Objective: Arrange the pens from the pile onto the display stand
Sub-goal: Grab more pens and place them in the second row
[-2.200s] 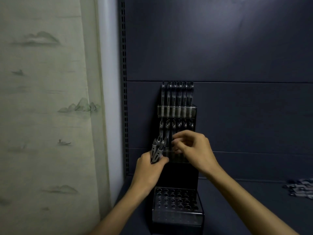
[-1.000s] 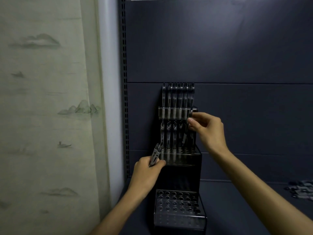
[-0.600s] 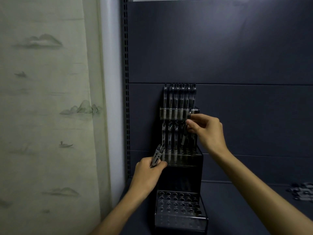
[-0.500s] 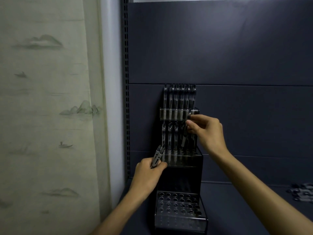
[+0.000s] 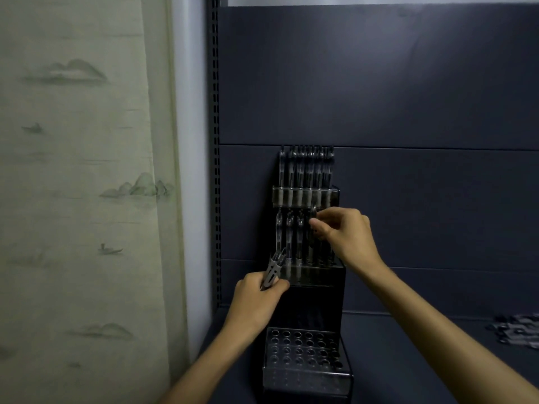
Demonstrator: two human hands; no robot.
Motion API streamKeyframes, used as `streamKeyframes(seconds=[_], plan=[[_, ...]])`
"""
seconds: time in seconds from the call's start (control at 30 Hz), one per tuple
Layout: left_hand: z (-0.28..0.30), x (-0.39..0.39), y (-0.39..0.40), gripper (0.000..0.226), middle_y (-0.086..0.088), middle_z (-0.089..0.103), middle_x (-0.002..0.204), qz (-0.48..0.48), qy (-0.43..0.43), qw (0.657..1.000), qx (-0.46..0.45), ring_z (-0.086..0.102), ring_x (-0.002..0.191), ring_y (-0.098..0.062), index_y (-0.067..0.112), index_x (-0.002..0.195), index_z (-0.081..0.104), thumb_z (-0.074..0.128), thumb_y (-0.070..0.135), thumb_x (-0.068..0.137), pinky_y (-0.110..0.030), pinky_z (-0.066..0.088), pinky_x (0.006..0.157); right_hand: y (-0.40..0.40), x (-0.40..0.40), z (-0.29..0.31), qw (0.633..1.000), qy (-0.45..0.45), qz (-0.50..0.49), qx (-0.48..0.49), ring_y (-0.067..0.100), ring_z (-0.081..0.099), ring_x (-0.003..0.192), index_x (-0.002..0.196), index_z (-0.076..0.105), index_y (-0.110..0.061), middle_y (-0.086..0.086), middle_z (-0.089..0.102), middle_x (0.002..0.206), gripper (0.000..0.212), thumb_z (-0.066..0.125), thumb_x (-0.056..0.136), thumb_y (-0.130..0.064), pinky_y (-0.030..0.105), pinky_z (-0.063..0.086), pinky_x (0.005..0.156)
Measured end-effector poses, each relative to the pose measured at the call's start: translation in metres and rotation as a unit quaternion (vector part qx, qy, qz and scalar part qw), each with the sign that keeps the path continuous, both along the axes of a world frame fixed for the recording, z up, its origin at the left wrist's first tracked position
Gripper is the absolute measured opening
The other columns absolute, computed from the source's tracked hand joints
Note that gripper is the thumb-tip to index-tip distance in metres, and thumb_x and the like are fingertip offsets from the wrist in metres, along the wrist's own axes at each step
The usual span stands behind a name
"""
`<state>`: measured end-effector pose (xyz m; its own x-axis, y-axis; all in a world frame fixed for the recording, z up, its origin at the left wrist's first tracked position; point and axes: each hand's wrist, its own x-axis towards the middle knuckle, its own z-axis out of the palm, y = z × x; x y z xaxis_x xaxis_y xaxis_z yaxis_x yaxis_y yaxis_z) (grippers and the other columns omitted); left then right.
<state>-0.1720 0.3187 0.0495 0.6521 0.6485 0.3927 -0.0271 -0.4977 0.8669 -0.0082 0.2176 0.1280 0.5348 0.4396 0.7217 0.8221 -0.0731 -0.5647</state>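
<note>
Your left hand (image 5: 256, 301) is nearest, fist wrapped round a spare bunch of pens (image 5: 274, 269) by the display stand (image 5: 309, 357); keep that parked. Right hand (image 5: 345, 234), wrist up, pinches one pen (image 5: 313, 225) in the middle tier: hold it vertical and drop it straight into a free hole. Pile (image 5: 516, 330) sits far right on the surface.

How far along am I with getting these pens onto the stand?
Done: the top tier looks full. In hand: your right hand is seating a pen in the middle tier; your left hand holds a few spare pens. Left: the bottom tier is empty, and the pile remains.
</note>
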Motion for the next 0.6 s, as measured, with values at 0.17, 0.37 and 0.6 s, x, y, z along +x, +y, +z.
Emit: streamKeyframes(seconds=[0.17,0.37,0.6], plan=[[-0.002,-0.001,0.001,0.041,0.004,0.035,0.056,-0.002,0.002,1.0,-0.004,0.033,0.055,-0.01,0.016,0.061,0.039,0.069,0.021,0.088,-0.02,0.025,0.049,0.002,0.001,-0.016,0.999,-0.001,-0.02,-0.043,0.005,0.07,0.084,0.106,0.075,-0.011,-0.003,0.076,0.09,0.027,0.076,0.088,-0.031,0.032,0.06,0.083],[-0.003,0.0,-0.001,0.043,0.006,0.033,0.054,-0.001,0.011,1.0,-0.011,0.032,0.054,-0.01,0.017,0.061,0.036,0.069,0.021,0.088,-0.021,0.024,0.05,0.001,-0.004,-0.021,0.998,-0.014,-0.026,-0.048,0.005,0.069,0.089,0.11,0.075,-0.011,-0.001,0.076,0.097,0.026,0.074,0.09,-0.028,0.025,0.057,0.084],[-0.001,0.001,-0.005,0.044,0.004,0.034,0.057,-0.004,0.016,1.0,-0.015,0.033,0.056,-0.009,0.017,0.061,0.035,0.069,0.021,0.089,-0.018,0.024,0.047,-0.009,-0.008,-0.02,0.998,0.001,-0.017,-0.054,0.005,0.07,0.09,0.113,0.074,-0.011,0.0,0.077,0.099,0.027,0.075,0.09,-0.026,0.025,0.059,0.084]])
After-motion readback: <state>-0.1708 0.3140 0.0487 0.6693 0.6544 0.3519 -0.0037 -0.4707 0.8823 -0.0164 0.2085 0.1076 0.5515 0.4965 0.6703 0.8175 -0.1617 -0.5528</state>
